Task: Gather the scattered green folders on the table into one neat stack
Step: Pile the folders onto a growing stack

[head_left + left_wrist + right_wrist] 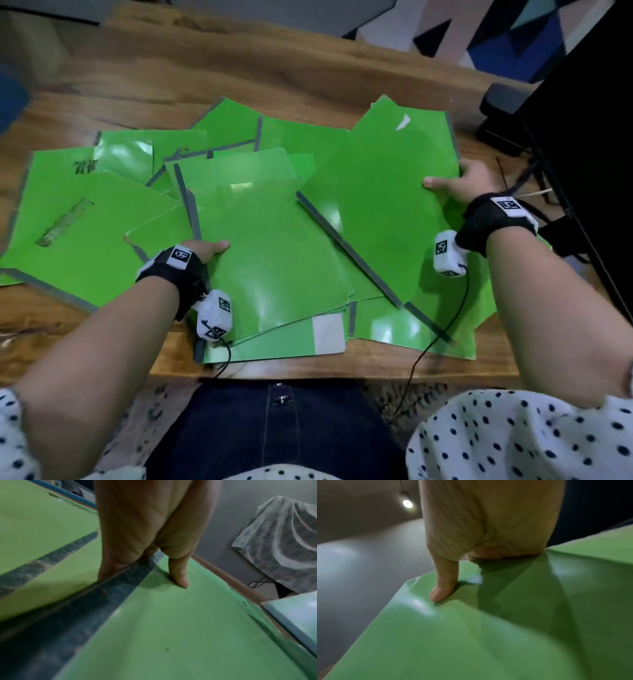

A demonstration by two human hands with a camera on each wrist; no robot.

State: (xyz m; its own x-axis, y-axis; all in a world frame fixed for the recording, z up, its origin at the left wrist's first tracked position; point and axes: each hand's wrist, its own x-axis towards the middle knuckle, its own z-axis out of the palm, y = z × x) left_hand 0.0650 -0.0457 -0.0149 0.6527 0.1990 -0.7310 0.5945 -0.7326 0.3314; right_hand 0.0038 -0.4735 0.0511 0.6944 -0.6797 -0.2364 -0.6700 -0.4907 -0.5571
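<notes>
Both hands (459, 186) pinch green folders (274, 246) — spines angled diagonally.

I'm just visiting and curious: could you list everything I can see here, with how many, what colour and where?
folders: many, overlapping so no exact count, bright green with grey spines, scattered across the table
table: one, brown wood, under the folders
dark object: one, black, at the table's right edge; cannot tell what it is
cables: two, black, running from the wrist cameras towards the person
wrist cameras: two, white with black markers, one on each wrist
left hand: one, thumb on top of the middle folder, pinching its left edge
right hand: one, gripping the right-hand folder at its right edge
</notes>
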